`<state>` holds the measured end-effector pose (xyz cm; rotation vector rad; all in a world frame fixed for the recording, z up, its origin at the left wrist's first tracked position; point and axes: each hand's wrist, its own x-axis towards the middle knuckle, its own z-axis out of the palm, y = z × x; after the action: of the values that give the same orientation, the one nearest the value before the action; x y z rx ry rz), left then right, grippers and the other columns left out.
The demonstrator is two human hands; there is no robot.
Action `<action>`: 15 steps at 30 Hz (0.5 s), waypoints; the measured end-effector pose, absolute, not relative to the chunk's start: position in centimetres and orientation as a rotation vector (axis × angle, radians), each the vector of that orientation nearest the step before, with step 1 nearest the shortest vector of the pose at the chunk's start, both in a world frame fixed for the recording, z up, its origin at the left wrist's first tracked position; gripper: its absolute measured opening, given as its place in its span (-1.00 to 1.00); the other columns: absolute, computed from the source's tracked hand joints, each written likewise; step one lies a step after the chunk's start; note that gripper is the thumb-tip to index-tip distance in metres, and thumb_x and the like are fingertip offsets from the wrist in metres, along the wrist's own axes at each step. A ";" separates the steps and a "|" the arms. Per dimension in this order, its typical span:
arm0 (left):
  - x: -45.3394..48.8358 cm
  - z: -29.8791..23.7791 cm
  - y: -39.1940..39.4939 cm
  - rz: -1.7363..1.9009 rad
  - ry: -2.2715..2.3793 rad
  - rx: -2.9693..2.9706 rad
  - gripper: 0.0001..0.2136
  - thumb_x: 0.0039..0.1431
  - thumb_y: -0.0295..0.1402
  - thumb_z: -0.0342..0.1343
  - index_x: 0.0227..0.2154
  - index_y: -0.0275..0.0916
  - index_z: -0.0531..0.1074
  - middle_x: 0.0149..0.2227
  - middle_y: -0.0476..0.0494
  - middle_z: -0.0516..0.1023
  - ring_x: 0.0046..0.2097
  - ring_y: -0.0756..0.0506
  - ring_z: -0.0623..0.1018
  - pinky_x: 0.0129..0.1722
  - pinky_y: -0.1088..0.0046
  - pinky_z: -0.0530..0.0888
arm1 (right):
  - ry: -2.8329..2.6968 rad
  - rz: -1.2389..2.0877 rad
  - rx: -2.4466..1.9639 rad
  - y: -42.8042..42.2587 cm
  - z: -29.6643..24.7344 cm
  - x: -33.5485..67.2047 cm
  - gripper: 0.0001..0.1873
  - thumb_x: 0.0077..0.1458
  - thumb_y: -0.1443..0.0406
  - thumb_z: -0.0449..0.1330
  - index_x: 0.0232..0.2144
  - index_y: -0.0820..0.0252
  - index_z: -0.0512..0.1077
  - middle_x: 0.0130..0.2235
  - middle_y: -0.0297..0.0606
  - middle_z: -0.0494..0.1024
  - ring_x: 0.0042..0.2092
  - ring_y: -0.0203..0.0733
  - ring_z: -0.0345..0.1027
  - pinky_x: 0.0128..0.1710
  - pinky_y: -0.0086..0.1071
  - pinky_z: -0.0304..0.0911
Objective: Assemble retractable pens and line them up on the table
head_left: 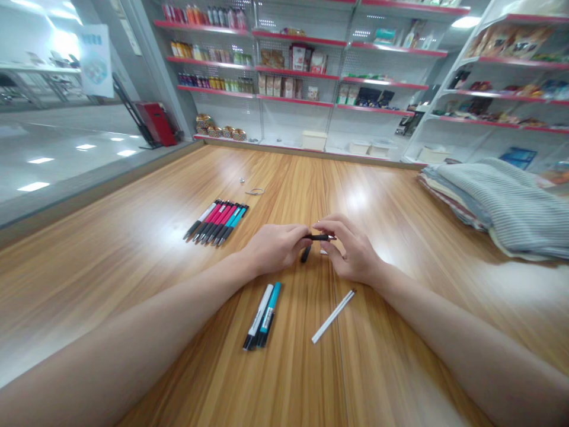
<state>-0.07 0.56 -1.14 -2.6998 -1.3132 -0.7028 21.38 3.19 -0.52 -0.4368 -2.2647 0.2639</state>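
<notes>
Above the table [382, 367], our left hand [282, 246] and right hand [351, 249] pinch a black grip [319, 237] endwise, seemingly fitting or undoing it, which next calls for steady alignment.

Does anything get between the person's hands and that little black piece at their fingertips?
Nothing visible does. The left hand pinches one end of the black piece directly; the right hand is at its other end, exact contact unclear. A second dark piece shows just below, not between them.

Poster lettering [92, 38], pen labels [267, 318], all unreadable
</notes>
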 end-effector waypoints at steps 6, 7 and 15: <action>0.0 -1.1 0.7 -0.700 -1.366 -2.671 -0.77 0.33 -0.25 -0.12 -0.11 -0.22 0.35 -0.19 -0.13 0.58 -0.16 -0.12 0.58 -0.24 0.41 0.43 | -2.185 0.168 -0.501 3.7 -1.0 21.8 -0.66 0.09 0.46 0.10 -0.05 0.16 0.33 -0.22 -0.19 0.43 -0.24 -0.19 0.35 -0.25 -0.27 0.37; 0.0 -1.1 0.7 -0.700 -1.366 -2.676 -0.77 0.33 -0.25 -0.11 -0.10 -0.22 0.35 -0.17 -0.13 0.58 -0.14 -0.13 0.58 -0.23 0.41 0.43 | -2.172 0.157 -0.497 3.7 -1.0 21.8 -0.68 0.10 0.46 0.11 -0.08 0.16 0.35 -0.22 -0.19 0.44 -0.24 -0.19 0.35 -0.25 -0.29 0.36; 0.2 -0.7 0.7 -0.627 -1.461 -2.648 -0.74 0.29 -0.22 -0.03 -0.03 -0.21 0.29 -0.18 -0.13 0.59 -0.17 -0.17 0.60 -0.28 0.40 0.43 | -2.121 0.093 -0.494 3.8 -1.0 21.6 -0.80 0.13 0.45 0.13 -0.18 0.18 0.39 -0.28 -0.23 0.49 -0.28 -0.23 0.38 -0.29 -0.35 0.34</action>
<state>0.17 0.66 -0.70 -2.6476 -1.4609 -0.6272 21.57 3.84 -1.03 -0.4935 -2.1207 0.0932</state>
